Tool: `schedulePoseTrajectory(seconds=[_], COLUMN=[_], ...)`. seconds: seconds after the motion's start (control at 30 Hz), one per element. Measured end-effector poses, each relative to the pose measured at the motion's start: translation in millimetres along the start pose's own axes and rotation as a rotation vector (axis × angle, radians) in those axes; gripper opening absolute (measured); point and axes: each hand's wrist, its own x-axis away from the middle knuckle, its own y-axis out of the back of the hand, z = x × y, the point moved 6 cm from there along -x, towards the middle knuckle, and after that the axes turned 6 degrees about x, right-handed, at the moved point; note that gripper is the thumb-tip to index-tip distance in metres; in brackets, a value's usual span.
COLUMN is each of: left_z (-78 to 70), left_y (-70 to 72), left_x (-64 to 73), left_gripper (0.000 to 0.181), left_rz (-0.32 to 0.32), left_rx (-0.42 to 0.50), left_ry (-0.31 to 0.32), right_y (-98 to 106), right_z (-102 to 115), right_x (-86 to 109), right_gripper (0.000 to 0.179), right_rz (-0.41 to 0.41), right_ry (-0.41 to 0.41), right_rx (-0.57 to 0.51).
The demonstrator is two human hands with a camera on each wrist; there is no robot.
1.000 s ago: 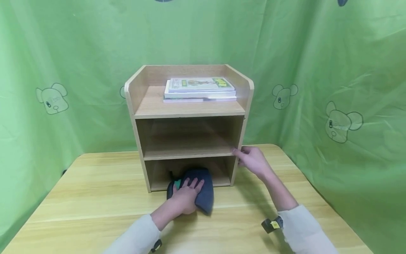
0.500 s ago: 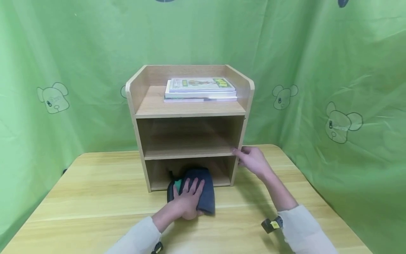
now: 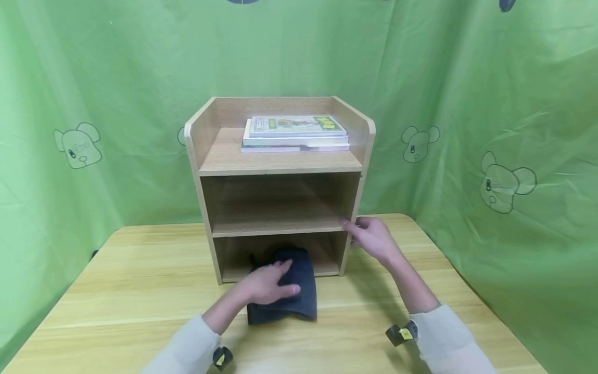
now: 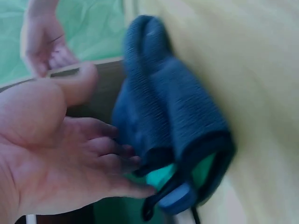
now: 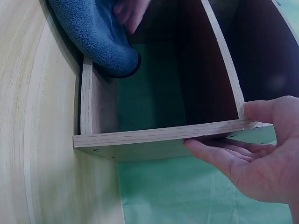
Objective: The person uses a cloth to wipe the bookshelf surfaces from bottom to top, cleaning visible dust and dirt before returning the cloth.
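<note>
A blue, towel-like cloth point(image 3: 303, 285) with dark edging and a green part lies half in the bottom compartment of the wooden shelf point(image 3: 219, 150) and half on the table. Over it is my left hand point(image 3: 263, 284), thumb spread away from the fingers. In the left wrist view, the fingertips reach the cloth point(image 4: 182, 98) near its dark loop, and the thumb stands apart from it. My right hand point(image 3: 376, 240) grips the shelf's right side panel at middle-board height. In the right wrist view, the thumb is on the front edge and the fingers are behind the panel.
Several stacked books point(image 3: 296, 135) lie on the shelf's top board. The shelf stands on a light wooden table point(image 3: 140, 280). A green curtain point(image 3: 117, 62) with mouse drawings hangs behind and along both sides.
My left hand has turned and lifted from its flat, spread position on the cloth. The cloth's near part now lies further left and covers the green patch. My right hand has stayed put.
</note>
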Motion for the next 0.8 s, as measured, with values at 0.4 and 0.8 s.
schedulePoseTrajectory(seconds=[0.4, 0.8], left_z=[5.2, 7.6], left_y=[101.6, 169.0], left_x=[35.3, 90.0], left_gripper=[0.022, 0.02], left_rz=[-0.475, -1.163], left_rx=[0.141, 0.268], left_ry=[-0.112, -0.113], right_y=[0.3, -1.9], right_z=[1.5, 0.0], right_x=[1.3, 0.2], right_gripper=[0.064, 0.066], right_rz=[0.023, 0.033], right_ry=[-0.016, -0.028], right_rx=[-0.046, -0.062])
